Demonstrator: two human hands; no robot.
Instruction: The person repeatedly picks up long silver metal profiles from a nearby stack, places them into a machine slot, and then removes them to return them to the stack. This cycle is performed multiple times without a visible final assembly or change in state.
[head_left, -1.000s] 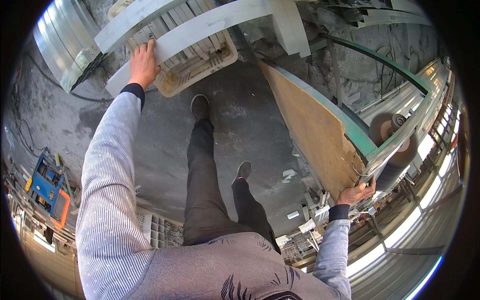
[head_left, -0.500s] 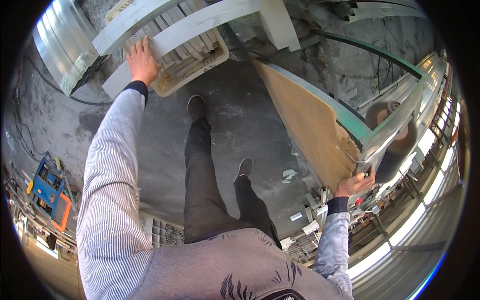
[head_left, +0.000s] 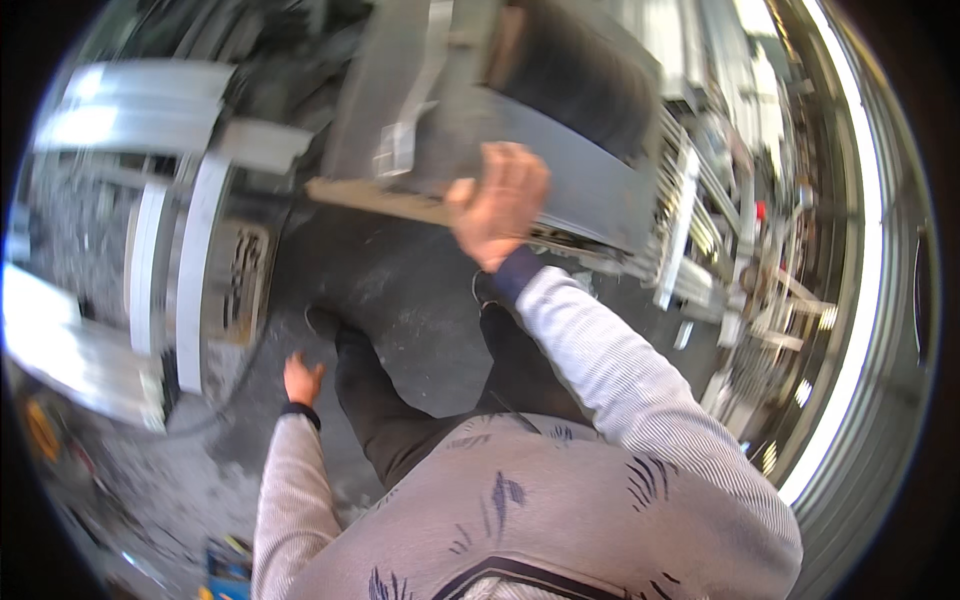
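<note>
My right hand (head_left: 500, 195) is over the near edge of a grey-topped bench (head_left: 590, 200), thumb apart and fingers stretched forward. Blur hides whether it touches the bench top. Left of that hand, a short piece of light metal profile (head_left: 398, 150) lies on the bench. A large dark roll (head_left: 575, 80) sits farther back on the same surface. Low on the left, my left hand (head_left: 303, 380) hangs above the floor beside my leg, holding nothing, its thumb apart from the fingers.
To the left, pale beams (head_left: 200, 270) lie by a cream crate (head_left: 262, 290) holding several pieces. Stacked shiny metal profiles (head_left: 130, 105) are beyond, with more (head_left: 80, 350) nearer. A blue object (head_left: 228, 572) is at the lower edge. Racked lengths (head_left: 680, 225) stand right of the bench.
The view has turned right toward the bench. My left hand has left the pale beam and dropped low. My right hand has gone from the bench's corner to over its near edge.
</note>
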